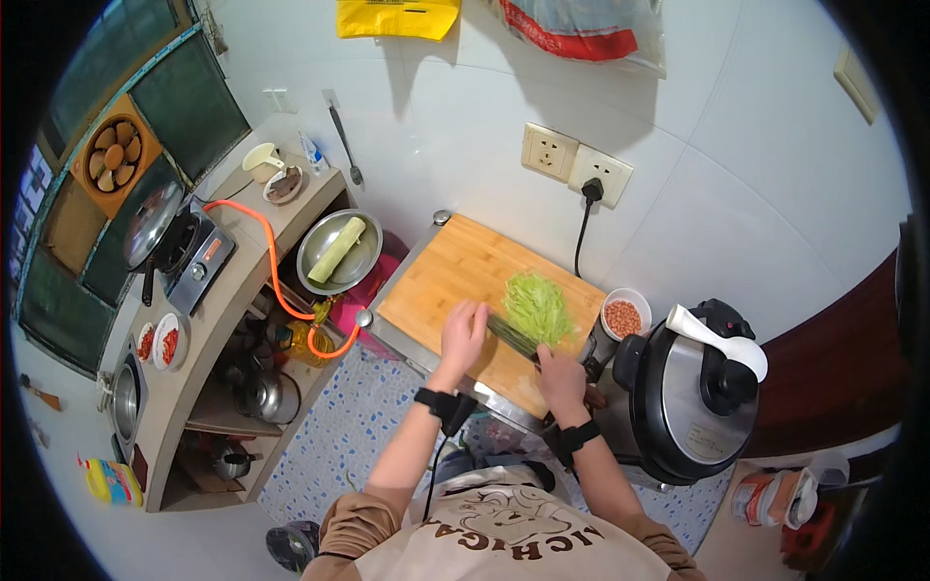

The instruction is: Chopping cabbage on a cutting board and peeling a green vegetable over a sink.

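A wooden cutting board (pixel 429 269) lies in front of me on a metal-edged stand. Shredded pale green vegetable (pixel 538 306) is heaped on its right half. My right hand (pixel 564 379) is closed around what looks like a kitchen knife (pixel 513 337). The dark, greenish blade slants across the board just below the heap, and a brown handle end seems to show past the hand. My left hand (pixel 463 338) is over the board at the blade's far end, fingers together. Whether it touches the blade or holds anything is unclear.
Left of the board, a steel bowl (pixel 363 265) holds a peeled vegetable stem (pixel 337 250). An orange hose (pixel 270 240) runs to a gas stove (pixel 200 254) with a lidded pan. To the right are a bowl of peanuts (pixel 623 317) and an electric pressure cooker (pixel 686 407) with a white spoon on top.
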`<state>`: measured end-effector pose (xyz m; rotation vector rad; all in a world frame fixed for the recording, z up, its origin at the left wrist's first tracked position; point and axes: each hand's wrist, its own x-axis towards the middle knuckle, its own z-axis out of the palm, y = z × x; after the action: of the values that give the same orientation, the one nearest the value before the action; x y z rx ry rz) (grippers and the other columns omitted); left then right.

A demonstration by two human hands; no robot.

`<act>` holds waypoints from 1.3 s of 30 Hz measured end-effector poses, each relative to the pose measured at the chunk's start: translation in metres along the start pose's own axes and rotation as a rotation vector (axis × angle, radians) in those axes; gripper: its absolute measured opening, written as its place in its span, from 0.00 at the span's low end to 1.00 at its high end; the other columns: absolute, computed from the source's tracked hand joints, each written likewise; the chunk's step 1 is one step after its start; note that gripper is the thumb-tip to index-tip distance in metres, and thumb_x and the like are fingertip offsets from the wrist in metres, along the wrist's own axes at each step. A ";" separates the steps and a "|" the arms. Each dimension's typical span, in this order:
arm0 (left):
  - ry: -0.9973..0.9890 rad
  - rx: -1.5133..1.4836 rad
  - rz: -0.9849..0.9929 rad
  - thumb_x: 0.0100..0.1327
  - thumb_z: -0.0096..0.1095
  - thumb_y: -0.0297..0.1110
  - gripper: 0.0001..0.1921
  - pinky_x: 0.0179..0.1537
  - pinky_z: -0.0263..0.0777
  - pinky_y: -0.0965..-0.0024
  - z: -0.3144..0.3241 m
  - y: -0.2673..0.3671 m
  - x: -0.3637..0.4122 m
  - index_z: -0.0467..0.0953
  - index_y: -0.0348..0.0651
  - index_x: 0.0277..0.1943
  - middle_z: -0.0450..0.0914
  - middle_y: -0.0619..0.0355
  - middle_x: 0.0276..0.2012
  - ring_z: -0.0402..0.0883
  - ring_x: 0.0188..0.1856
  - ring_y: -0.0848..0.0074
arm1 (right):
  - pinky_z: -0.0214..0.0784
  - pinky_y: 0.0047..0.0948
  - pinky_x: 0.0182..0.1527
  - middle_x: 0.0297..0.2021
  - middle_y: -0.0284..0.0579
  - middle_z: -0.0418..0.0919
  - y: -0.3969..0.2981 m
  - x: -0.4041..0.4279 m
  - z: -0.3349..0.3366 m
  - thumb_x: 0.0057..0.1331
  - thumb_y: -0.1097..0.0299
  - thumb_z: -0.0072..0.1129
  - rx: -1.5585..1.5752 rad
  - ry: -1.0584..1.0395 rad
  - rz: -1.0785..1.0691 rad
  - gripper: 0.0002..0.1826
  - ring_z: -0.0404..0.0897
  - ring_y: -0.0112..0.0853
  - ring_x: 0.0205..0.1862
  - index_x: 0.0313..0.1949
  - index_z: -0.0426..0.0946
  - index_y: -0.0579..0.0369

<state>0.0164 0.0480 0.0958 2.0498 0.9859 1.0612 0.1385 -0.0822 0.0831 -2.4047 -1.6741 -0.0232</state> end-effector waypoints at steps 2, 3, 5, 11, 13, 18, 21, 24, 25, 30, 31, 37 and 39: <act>-0.341 0.018 -0.020 0.60 0.43 0.40 0.17 0.34 0.65 0.63 -0.005 0.007 0.023 0.73 0.36 0.26 0.75 0.50 0.26 0.73 0.32 0.58 | 0.64 0.38 0.24 0.19 0.46 0.69 -0.004 -0.010 0.005 0.55 0.69 0.46 0.041 0.054 -0.020 0.03 0.72 0.42 0.23 0.29 0.65 0.52; -0.340 0.022 -0.017 0.60 0.43 0.40 0.17 0.34 0.65 0.63 -0.003 0.007 0.031 0.73 0.36 0.26 0.75 0.50 0.26 0.73 0.32 0.58 | 0.64 0.38 0.24 0.19 0.45 0.68 -0.005 -0.012 0.005 0.54 0.70 0.46 0.075 0.106 -0.042 0.03 0.72 0.41 0.23 0.29 0.65 0.51; -0.897 0.271 -0.076 0.61 0.40 0.44 0.20 0.35 0.66 0.66 0.008 0.001 0.041 0.74 0.36 0.27 0.76 0.48 0.29 0.74 0.33 0.62 | 0.64 0.36 0.24 0.18 0.44 0.67 -0.008 -0.014 0.001 0.52 0.71 0.47 0.085 0.168 -0.064 0.03 0.71 0.40 0.23 0.28 0.65 0.51; -0.864 0.172 -0.065 0.59 0.45 0.44 0.18 0.39 0.67 0.67 0.046 -0.007 0.054 0.75 0.37 0.35 0.76 0.46 0.34 0.75 0.37 0.60 | 0.64 0.35 0.24 0.18 0.45 0.67 -0.004 -0.012 0.002 0.50 0.73 0.47 0.090 0.246 -0.083 0.03 0.71 0.40 0.23 0.26 0.65 0.53; -0.751 0.130 -0.046 0.58 0.47 0.41 0.16 0.39 0.67 0.67 0.053 -0.011 0.062 0.75 0.37 0.37 0.76 0.46 0.34 0.75 0.38 0.61 | 0.64 0.39 0.26 0.19 0.48 0.69 -0.002 -0.011 -0.004 0.50 0.73 0.48 0.198 0.196 0.022 0.04 0.72 0.44 0.25 0.27 0.65 0.54; -0.286 -0.009 -0.166 0.53 0.53 0.33 0.09 0.33 0.68 0.65 0.064 -0.015 0.069 0.74 0.36 0.33 0.76 0.47 0.28 0.75 0.31 0.61 | 0.63 0.44 0.30 0.23 0.53 0.73 0.010 -0.012 -0.009 0.53 0.69 0.49 0.418 0.093 0.383 0.07 0.73 0.48 0.29 0.30 0.67 0.56; -0.305 0.069 -0.159 0.51 0.57 0.35 0.10 0.33 0.68 0.64 0.082 -0.029 0.056 0.75 0.37 0.33 0.76 0.50 0.27 0.75 0.30 0.62 | 0.64 0.40 0.31 0.23 0.53 0.74 0.014 -0.010 -0.014 0.54 0.68 0.50 0.536 0.103 0.504 0.10 0.73 0.47 0.29 0.34 0.68 0.58; -0.311 0.200 -0.264 0.48 0.61 0.39 0.13 0.33 0.68 0.64 0.102 -0.023 0.049 0.74 0.39 0.31 0.77 0.50 0.27 0.75 0.31 0.61 | 0.64 0.37 0.30 0.21 0.52 0.73 0.021 -0.007 -0.012 0.53 0.69 0.51 0.666 0.233 0.532 0.09 0.73 0.45 0.26 0.33 0.69 0.59; -0.309 0.267 -0.330 0.47 0.61 0.40 0.13 0.33 0.68 0.63 0.106 -0.021 0.048 0.74 0.40 0.31 0.77 0.50 0.27 0.76 0.32 0.61 | 0.64 0.35 0.29 0.20 0.51 0.72 0.020 -0.006 -0.020 0.53 0.69 0.51 0.700 0.203 0.568 0.10 0.73 0.44 0.25 0.33 0.68 0.61; -0.332 0.175 -0.447 0.47 0.61 0.41 0.13 0.32 0.68 0.62 0.119 -0.020 0.048 0.73 0.37 0.26 0.76 0.47 0.25 0.76 0.32 0.59 | 0.62 0.33 0.26 0.18 0.48 0.71 0.028 -0.007 -0.012 0.53 0.69 0.52 0.828 0.344 0.551 0.10 0.72 0.37 0.21 0.31 0.67 0.64; -0.287 0.078 -0.433 0.47 0.61 0.39 0.13 0.30 0.68 0.64 0.120 -0.029 0.048 0.73 0.37 0.25 0.76 0.49 0.24 0.76 0.29 0.62 | 0.61 0.31 0.24 0.17 0.47 0.70 0.030 -0.006 -0.007 0.54 0.69 0.52 0.936 0.344 0.550 0.10 0.72 0.34 0.20 0.30 0.67 0.64; -0.215 -0.460 -0.560 0.50 0.62 0.32 0.09 0.20 0.60 0.80 0.087 -0.031 0.038 0.72 0.37 0.21 0.72 0.62 0.16 0.67 0.18 0.84 | 0.59 0.27 0.21 0.14 0.43 0.68 0.029 -0.006 -0.005 0.55 0.71 0.51 0.926 0.314 0.520 0.08 0.69 0.28 0.16 0.27 0.65 0.63; -0.241 -0.477 -0.557 0.50 0.62 0.32 0.10 0.21 0.62 0.79 0.071 -0.036 0.024 0.73 0.35 0.21 0.73 0.62 0.16 0.69 0.18 0.82 | 0.59 0.27 0.20 0.14 0.43 0.68 0.025 -0.006 -0.006 0.55 0.71 0.51 0.861 0.255 0.515 0.08 0.69 0.28 0.16 0.27 0.65 0.63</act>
<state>0.0751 0.0742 0.0429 1.3625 0.9806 0.6518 0.1606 -0.0978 0.0842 -1.9468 -0.6849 0.3713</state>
